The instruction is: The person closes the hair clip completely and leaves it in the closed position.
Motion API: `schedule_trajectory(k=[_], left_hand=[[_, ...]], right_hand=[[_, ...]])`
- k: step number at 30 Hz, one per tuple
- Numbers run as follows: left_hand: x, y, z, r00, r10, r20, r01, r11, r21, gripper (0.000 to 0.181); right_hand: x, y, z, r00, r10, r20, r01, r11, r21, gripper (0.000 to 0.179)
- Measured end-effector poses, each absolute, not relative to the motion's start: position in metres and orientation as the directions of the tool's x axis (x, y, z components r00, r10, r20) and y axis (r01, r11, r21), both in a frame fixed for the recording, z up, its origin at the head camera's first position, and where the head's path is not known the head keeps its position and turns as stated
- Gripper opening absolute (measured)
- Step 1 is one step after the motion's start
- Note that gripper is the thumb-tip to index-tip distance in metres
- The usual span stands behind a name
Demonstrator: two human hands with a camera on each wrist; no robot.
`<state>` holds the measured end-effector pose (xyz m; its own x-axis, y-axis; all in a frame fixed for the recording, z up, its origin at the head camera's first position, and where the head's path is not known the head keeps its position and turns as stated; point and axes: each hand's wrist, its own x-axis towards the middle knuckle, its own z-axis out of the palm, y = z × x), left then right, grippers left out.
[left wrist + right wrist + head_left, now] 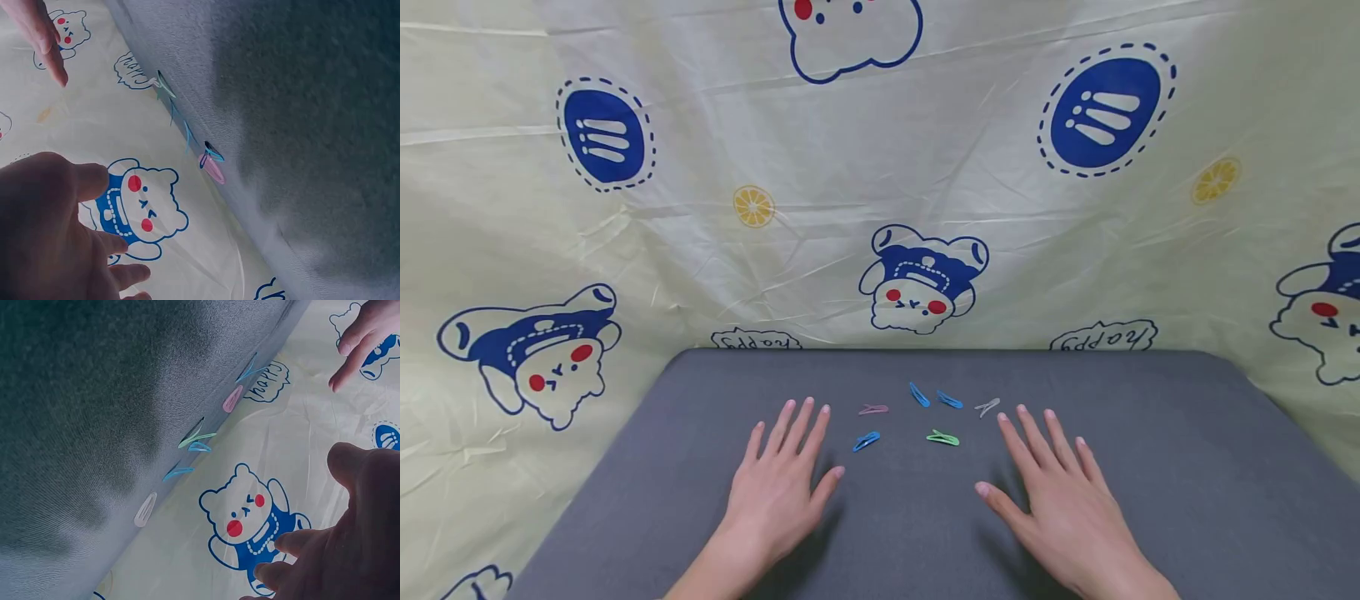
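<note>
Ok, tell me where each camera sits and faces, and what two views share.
Head: worn on the head, facing forward and down at clips, gray table and printed sheet; left hand and right hand show.
Left wrist: worn there, looking past the left hand at clips, table and sheet; right hand at upper left.
Right wrist: worn there, looking past the right hand at the same; left hand at upper right.
Shared: both wrist views show the pink clip and both hands.
</note>
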<state>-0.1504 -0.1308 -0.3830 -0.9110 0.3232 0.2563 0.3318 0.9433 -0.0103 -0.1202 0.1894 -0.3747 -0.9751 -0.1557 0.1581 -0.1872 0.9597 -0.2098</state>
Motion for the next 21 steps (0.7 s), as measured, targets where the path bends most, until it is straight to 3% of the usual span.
schedule_trajectory(k=[14,21], left_hand=[[-0.172,-0.138,-0.389,-0.864,0.439,0.247,0.436,0.897,-0.071,0.069],[-0.185,-0.145,-0.388,-0.843,0.475,0.252,0.485,0.874,-0.023,0.07]], right_hand=[[-0.143,0.179,-0.375,-0.952,-0.237,0.195,-0.265,0.955,-0.135,0.091],[-0.158,0.174,-0.38,-0.926,-0.298,0.232,-0.329,0.938,-0.109,0.087]])
